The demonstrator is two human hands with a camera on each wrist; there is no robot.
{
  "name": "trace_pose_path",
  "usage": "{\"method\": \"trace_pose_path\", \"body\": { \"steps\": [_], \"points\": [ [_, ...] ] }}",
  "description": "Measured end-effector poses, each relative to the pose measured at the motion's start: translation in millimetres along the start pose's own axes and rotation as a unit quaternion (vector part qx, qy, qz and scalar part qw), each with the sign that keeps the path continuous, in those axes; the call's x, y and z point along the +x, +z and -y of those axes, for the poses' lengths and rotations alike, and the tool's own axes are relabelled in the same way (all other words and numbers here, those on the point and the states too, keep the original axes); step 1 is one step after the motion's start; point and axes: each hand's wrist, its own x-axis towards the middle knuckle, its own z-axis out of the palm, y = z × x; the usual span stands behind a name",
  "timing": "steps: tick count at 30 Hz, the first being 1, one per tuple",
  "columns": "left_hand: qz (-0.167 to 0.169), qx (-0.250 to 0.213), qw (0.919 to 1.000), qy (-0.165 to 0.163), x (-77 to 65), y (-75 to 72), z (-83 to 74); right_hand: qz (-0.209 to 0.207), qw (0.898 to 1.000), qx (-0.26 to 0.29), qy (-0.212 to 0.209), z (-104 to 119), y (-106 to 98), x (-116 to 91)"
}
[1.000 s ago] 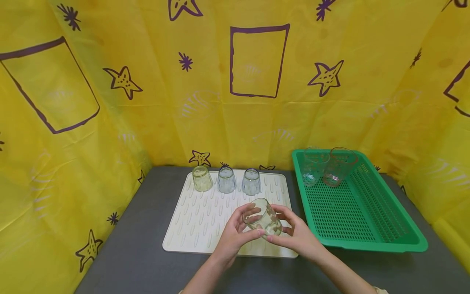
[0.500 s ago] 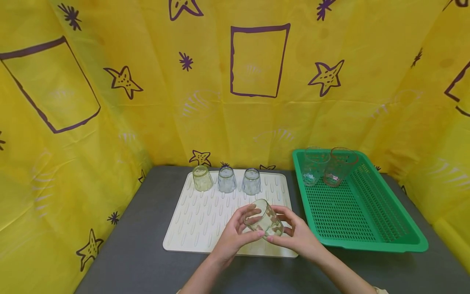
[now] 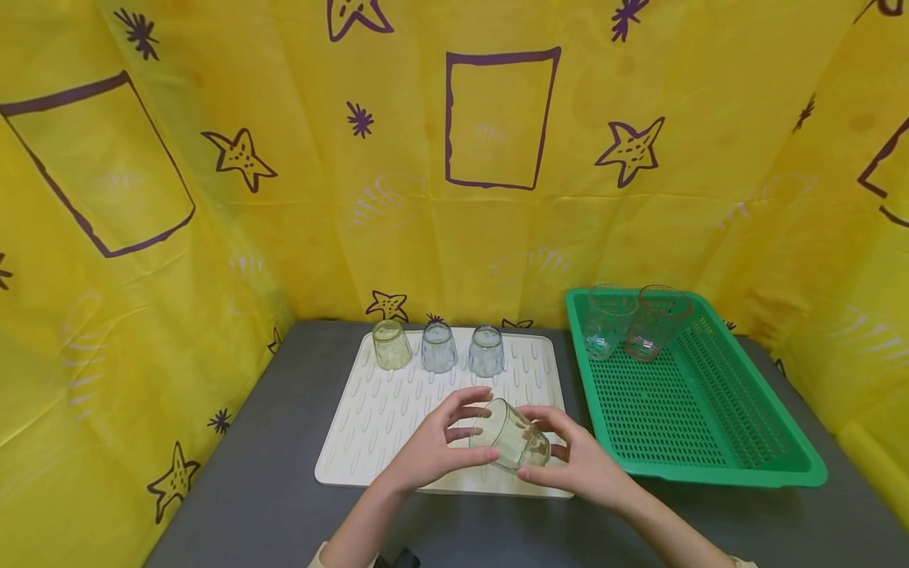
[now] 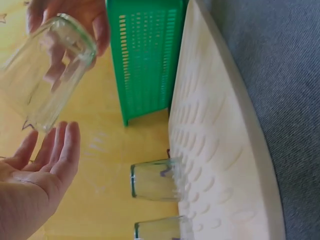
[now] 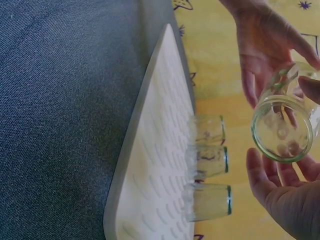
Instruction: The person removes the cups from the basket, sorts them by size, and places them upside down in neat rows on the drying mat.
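A pale yellow-green drinking glass (image 3: 524, 443) is tilted above the front of the white drying mat (image 3: 376, 442), its mouth toward my left hand. My right hand (image 3: 585, 465) grips it near its base, thumb on one side and fingers on the other; in the right wrist view that base faces the camera beside the right fingers (image 5: 257, 175). My left hand (image 3: 429, 446) is spread around the mouth end, fingers loosely extended. From the left wrist view, the left fingertips (image 4: 72, 130) lie just off the rim of the glass (image 4: 40, 75).
Three small glasses stand upside down along the mat's back edge: a yellowish one (image 3: 391, 347), a bluish one (image 3: 439, 349) and another bluish one (image 3: 486, 353). At right, a green basket (image 3: 710, 473) holds two taller glasses, one clear (image 3: 607, 323), one pinkish (image 3: 656, 323). Yellow patterned cloth (image 3: 497, 237) hangs behind.
My left hand has loosened and shifted left from the glass, its fingers spreading. The glass has tipped further, mouth to the left, while my right hand keeps its hold.
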Motion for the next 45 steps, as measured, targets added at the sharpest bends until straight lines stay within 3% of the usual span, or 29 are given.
{"method": "trace_pose_path", "body": {
  "steps": [9, 20, 34, 40, 45],
  "points": [
    [0.025, 0.027, 0.9990, -0.025, -2.1, -4.3, -3.6, 0.012, 0.999, -0.030, 0.003, 0.5, 1.0, -0.2],
    [0.010, 0.022, 0.9995, -0.020, -3.8, -3.0, 1.6, 0.010, 1.000, -0.026, -0.014, -5.6, 1.2, -1.9],
    [-0.037, -0.086, 0.9956, -0.003, -5.8, 5.7, 8.0, 0.007, 0.993, 0.117, 0.004, -6.1, 3.7, -0.6],
    [-0.061, -0.119, 0.9910, 0.012, -6.1, 8.6, 10.8, 0.006, 0.991, 0.131, 0.004, -6.7, 4.7, -0.1],
    [-0.077, -0.151, 0.9855, -0.001, -6.8, 10.6, 11.0, -0.001, 0.988, 0.153, 0.005, -6.4, 6.5, 0.0]
  ]
}}
